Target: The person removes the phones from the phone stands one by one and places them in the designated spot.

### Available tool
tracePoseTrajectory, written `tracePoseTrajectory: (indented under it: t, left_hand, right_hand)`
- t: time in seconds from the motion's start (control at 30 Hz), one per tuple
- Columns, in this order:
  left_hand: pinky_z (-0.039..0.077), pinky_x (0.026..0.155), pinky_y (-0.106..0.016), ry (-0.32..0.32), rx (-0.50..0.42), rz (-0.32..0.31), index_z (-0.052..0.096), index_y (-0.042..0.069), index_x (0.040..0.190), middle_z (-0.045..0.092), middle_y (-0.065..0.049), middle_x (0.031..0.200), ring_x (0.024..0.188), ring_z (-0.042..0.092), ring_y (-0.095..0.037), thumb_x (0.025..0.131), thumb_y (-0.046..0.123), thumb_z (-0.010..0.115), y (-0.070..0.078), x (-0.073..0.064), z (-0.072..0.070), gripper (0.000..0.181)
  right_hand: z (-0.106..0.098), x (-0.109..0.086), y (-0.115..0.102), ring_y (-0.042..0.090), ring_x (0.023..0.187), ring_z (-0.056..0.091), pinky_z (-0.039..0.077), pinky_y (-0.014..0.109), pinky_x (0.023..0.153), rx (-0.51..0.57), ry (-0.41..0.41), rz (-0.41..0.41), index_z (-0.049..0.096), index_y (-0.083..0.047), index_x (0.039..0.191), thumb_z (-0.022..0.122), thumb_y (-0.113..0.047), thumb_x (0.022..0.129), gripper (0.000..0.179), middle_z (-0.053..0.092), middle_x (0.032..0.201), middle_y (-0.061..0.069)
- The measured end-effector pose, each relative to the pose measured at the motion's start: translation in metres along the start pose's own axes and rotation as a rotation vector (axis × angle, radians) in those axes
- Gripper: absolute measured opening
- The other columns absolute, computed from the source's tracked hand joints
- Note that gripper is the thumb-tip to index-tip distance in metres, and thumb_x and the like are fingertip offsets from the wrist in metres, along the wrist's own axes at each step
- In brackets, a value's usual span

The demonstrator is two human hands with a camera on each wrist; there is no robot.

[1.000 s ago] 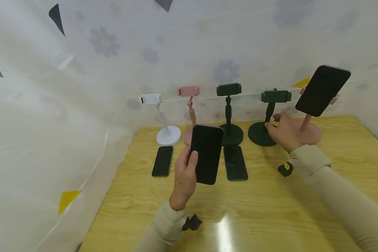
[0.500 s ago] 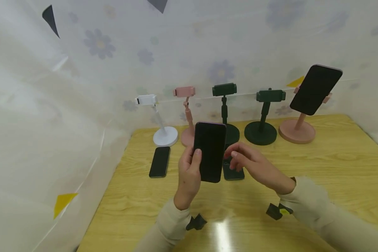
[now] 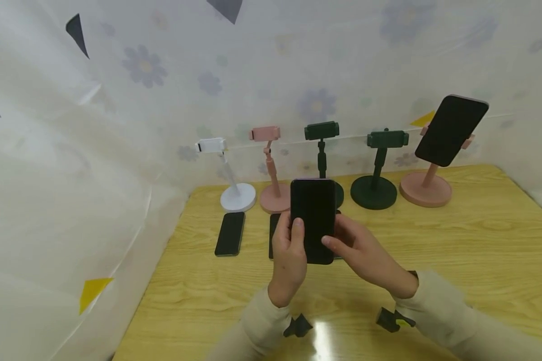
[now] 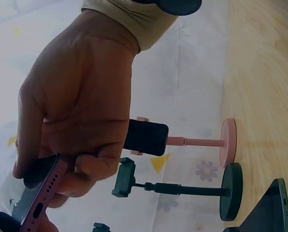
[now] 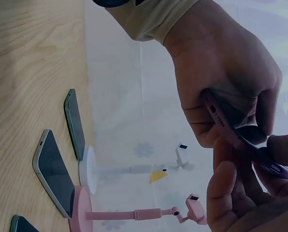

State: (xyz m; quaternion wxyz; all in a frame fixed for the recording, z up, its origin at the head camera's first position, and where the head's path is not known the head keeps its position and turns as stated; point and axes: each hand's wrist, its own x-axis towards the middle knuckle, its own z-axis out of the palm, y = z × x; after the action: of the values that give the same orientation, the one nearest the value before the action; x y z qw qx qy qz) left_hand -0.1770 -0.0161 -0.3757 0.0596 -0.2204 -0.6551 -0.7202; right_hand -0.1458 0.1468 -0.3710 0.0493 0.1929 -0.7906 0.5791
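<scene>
Both hands hold one dark-screened smartphone (image 3: 315,208) with a purple rim, raised upright above the table. My left hand (image 3: 289,265) grips its left side, with the thumb on the screen. On the right edge, my right hand (image 3: 366,253) pinches the lower part, its thumb on the front and fingers behind. The left wrist view shows the right hand (image 4: 85,92) from below, by the phone's port end (image 4: 39,203). In the right wrist view, the left hand (image 5: 221,63) is around the phone's edge. The held phone hides most of the phones lying behind it.
A white phone stand (image 3: 238,197), a pink stand (image 3: 276,199), two dark green stands (image 3: 321,131) (image 3: 374,193) and another pink stand (image 3: 426,189) line the back. The last carries a phone (image 3: 451,130). A phone (image 3: 230,234) lies flat on the wooden table (image 3: 185,301).
My right hand has come left and toward me from the right green stand and now pinches the phone's right edge. My left hand has shifted slightly right with the phone.
</scene>
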Motion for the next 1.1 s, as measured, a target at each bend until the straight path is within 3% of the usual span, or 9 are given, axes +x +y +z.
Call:
tracePoseTrajectory:
  t: [0.2, 0.3, 0.43, 0.53, 0.73, 0.93, 1.1]
  left_hand:
    - [0.054, 0.088, -0.029, -0.034, -0.003, 0.021, 0.053, 0.006, 0.132, 0.061, -0.014, 0.124, 0.106, 0.057, -0.015, 0.108, 0.020, 0.039, -0.001, 0.000, 0.002, 0.031]
    - [0.053, 0.084, -0.027, -0.036, 0.041, 0.041, 0.056, 0.004, 0.126, 0.062, -0.015, 0.115, 0.099, 0.057, -0.012, 0.108, 0.018, 0.040, -0.002, 0.000, 0.001, 0.028]
    - [0.051, 0.067, -0.025, 0.038, 0.088, 0.090, 0.056, -0.003, 0.112, 0.058, -0.022, 0.091, 0.074, 0.054, -0.008, 0.108, 0.014, 0.036, -0.005, 0.003, -0.003, 0.026]
    - [0.047, 0.059, -0.025, 0.098, 0.089, 0.129, 0.053, -0.005, 0.108, 0.051, -0.025, 0.081, 0.062, 0.047, -0.010, 0.108, 0.012, 0.032, -0.006, 0.007, -0.010, 0.027]
    - [0.047, 0.063, -0.026, 0.089, 0.114, 0.141, 0.054, -0.004, 0.106, 0.053, -0.022, 0.085, 0.064, 0.048, -0.021, 0.109, 0.014, 0.031, -0.006, 0.008, -0.023, 0.030]
    - [0.051, 0.068, -0.025, 0.054, 0.142, 0.084, 0.056, -0.002, 0.104, 0.061, -0.022, 0.097, 0.080, 0.057, -0.032, 0.109, 0.016, 0.032, -0.009, 0.004, -0.031, 0.031]
    - [0.053, 0.072, -0.026, 0.053, 0.160, 0.027, 0.058, 0.000, 0.103, 0.064, -0.021, 0.098, 0.090, 0.061, -0.033, 0.109, 0.019, 0.031, -0.011, 0.003, -0.035, 0.033]
  right_hand:
    - [-0.002, -0.005, -0.002, 0.006, 0.079, 0.064, 0.056, 0.028, 0.064, -0.044, 0.025, -0.009, 0.050, 0.002, 0.133, 0.054, -0.008, 0.102, 0.033, 0.067, 0.105, 0.020]
    - [-0.006, -0.009, -0.004, 0.008, 0.075, 0.061, 0.054, 0.028, 0.062, -0.055, 0.029, 0.007, 0.051, 0.001, 0.132, 0.054, -0.009, 0.102, 0.032, 0.066, 0.102, 0.018]
    - [-0.014, -0.017, -0.005, 0.010, 0.070, 0.058, 0.051, 0.027, 0.060, -0.078, 0.034, 0.048, 0.055, -0.001, 0.126, 0.054, -0.010, 0.102, 0.026, 0.063, 0.097, 0.014]
    - [-0.023, -0.023, 0.001, 0.011, 0.070, 0.057, 0.049, 0.027, 0.060, -0.102, 0.037, 0.091, 0.056, -0.003, 0.124, 0.053, -0.012, 0.103, 0.023, 0.063, 0.096, 0.011]
    - [-0.040, -0.034, 0.022, 0.011, 0.068, 0.056, 0.047, 0.027, 0.059, -0.154, 0.053, 0.158, 0.057, -0.002, 0.121, 0.052, -0.014, 0.104, 0.022, 0.060, 0.090, 0.004]
    - [-0.059, -0.041, 0.039, 0.010, 0.067, 0.054, 0.047, 0.028, 0.058, -0.207, 0.063, 0.237, 0.057, -0.001, 0.118, 0.051, -0.015, 0.104, 0.021, 0.059, 0.088, 0.001]
    - [-0.074, -0.048, 0.054, 0.009, 0.066, 0.051, 0.047, 0.028, 0.058, -0.261, 0.077, 0.326, 0.056, 0.000, 0.109, 0.049, -0.017, 0.105, 0.019, 0.053, 0.084, 0.003]
